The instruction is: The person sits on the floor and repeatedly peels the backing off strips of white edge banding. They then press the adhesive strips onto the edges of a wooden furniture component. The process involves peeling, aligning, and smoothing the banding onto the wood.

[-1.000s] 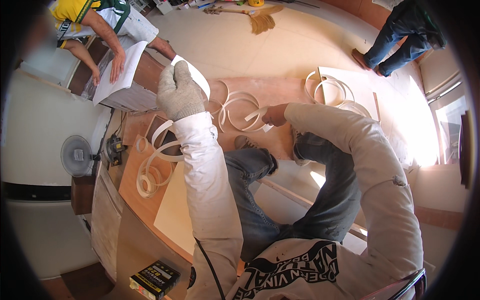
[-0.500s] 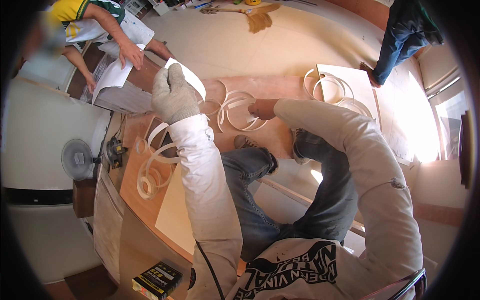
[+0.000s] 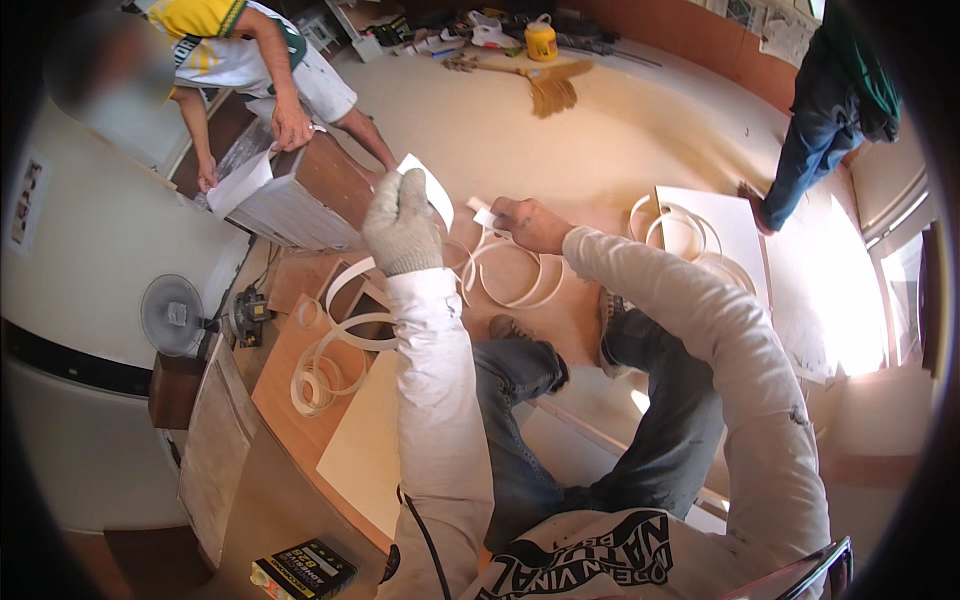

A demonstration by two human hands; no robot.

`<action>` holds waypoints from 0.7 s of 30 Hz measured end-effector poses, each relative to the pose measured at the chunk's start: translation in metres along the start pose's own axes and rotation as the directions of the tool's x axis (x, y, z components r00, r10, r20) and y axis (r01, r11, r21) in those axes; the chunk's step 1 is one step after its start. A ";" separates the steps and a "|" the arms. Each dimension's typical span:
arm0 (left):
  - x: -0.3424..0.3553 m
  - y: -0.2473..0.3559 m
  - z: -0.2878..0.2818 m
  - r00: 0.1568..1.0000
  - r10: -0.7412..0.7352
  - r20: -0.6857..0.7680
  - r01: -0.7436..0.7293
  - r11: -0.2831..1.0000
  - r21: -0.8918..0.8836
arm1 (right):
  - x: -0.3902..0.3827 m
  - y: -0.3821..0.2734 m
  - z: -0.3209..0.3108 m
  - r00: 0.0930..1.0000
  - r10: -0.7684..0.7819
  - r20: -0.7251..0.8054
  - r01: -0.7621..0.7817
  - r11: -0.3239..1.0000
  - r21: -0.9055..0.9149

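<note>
My left hand (image 3: 404,222), in a knitted grey glove, is closed on a white edging strip (image 3: 433,195). The strip's short end curves up past the fingers, and a longer looped part (image 3: 352,318) hangs below beside my left sleeve. To the right, my bare right hand (image 3: 538,226) pinches a small flat white piece (image 3: 485,217), whose kind I cannot make out. A gap remains between the two hands. Beneath them, coiled pale strips (image 3: 510,300) lie on a brownish board.
More coils (image 3: 312,385) rest on the left board. Further coils (image 3: 690,225) lie around a white panel at right. A co-worker (image 3: 275,60) handles a white sheet at upper left; another person (image 3: 825,130) stands at right. A fan (image 3: 172,315), a broom (image 3: 550,90) and a box (image 3: 305,570) are around.
My right hand has moved closer to my left, carrying the small white piece. The left hand keeps its hold on the strip. The whole view has tilted slightly upward.
</note>
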State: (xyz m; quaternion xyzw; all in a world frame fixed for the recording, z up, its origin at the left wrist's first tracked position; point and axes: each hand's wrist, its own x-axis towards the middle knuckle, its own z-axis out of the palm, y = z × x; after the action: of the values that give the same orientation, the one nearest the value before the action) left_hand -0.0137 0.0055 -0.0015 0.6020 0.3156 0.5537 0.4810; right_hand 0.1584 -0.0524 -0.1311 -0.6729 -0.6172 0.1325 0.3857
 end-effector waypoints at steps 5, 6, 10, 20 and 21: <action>0.001 0.007 0.000 0.997 -0.050 0.050 0.054 0.994 -0.090 | 0.008 -0.069 -0.067 0.968 0.203 -0.150 -0.113 0.882 0.458; 0.000 0.009 0.000 0.996 -0.064 0.056 0.069 0.994 -0.088 | 0.007 -0.081 -0.076 0.964 0.208 -0.166 -0.101 0.863 0.495; -0.005 0.014 0.002 0.985 -0.108 0.132 0.136 0.964 -0.228 | -0.005 -0.121 -0.083 0.963 0.191 -0.193 -0.042 0.807 0.589; -0.012 0.018 0.001 0.921 -0.083 0.380 0.247 0.879 -0.407 | -0.018 -0.146 -0.082 0.918 0.258 -0.300 0.039 0.697 0.716; -0.012 0.018 0.001 0.918 -0.100 0.384 0.264 0.878 -0.400 | -0.019 -0.146 -0.083 0.920 0.267 -0.286 0.021 0.695 0.718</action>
State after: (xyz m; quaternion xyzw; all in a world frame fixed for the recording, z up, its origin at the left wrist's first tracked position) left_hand -0.0175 -0.0121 0.0111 0.5324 0.1456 0.4456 0.7049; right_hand 0.1028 -0.1085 0.0182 -0.5253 -0.3871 0.2565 0.7131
